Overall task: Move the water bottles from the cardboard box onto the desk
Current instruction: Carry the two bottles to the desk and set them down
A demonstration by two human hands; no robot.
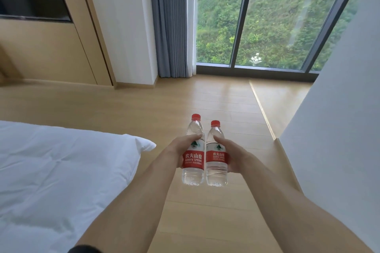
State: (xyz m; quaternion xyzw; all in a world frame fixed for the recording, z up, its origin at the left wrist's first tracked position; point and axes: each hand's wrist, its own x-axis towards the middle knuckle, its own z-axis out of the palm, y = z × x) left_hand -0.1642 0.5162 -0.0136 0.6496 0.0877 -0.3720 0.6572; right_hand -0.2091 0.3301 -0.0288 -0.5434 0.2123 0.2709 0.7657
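While neither box nor desk shows, this reads as the carry step. Bed lies left of the grips, window beyond. Left hand wraps the left bottle, right hand the right bottle (upright, side by side, about touching). Next: find the desk, set both down.

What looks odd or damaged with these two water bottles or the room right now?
Nothing stands out: the left hand and right hand each hold a capped water bottle upright, with no spill visible.
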